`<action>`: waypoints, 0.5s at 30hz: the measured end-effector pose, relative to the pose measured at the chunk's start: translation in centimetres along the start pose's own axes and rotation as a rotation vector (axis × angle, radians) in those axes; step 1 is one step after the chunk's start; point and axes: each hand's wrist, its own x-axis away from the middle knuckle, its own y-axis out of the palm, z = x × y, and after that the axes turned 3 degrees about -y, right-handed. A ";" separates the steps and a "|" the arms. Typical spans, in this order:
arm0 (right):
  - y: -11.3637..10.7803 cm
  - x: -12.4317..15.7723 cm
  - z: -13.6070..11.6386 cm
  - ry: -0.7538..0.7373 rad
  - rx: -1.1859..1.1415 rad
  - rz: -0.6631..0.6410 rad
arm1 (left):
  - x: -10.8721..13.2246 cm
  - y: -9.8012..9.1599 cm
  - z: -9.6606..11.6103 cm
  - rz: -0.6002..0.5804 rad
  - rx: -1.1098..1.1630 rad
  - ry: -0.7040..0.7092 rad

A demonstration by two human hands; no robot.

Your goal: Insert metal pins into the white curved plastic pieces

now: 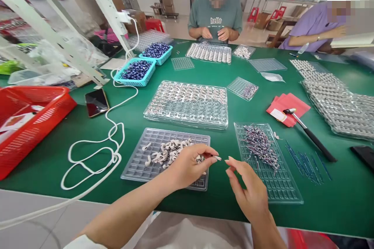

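Observation:
My left hand (188, 165) pinches a small white earbud-stem piece (216, 158) between thumb and fingertips. Its far end points toward my right hand (248, 186), whose fingers are apart, with nothing visible in them. Beneath my left hand lies a grey compartment tray (137, 151) holding a loose heap of white earbud shells (172, 149); my wrist hides part of it. To the right of my right hand, a clear tray (282, 188) carries a tangled pile of small wired parts (260, 146).
A clear blister tray (189, 105) of round parts lies ahead. White cable (117, 159) loops at left by a phone (96, 102) and red basket (55, 107). A hammer (309, 132) rests on red sheets (288, 105). Two people sit across the green table (216, 202).

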 end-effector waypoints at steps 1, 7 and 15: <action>-0.3 0.1 0.0 0.029 -0.003 -0.005 | 0.1 -1.1 0.1 0.012 -0.041 -0.019; -1.2 1.0 0.9 0.191 0.042 0.043 | 1.6 -8.1 -0.2 -0.118 -0.410 -0.091; -0.1 0.9 2.1 0.161 0.063 -0.013 | -3.9 -14.9 -3.9 0.209 -0.749 -0.360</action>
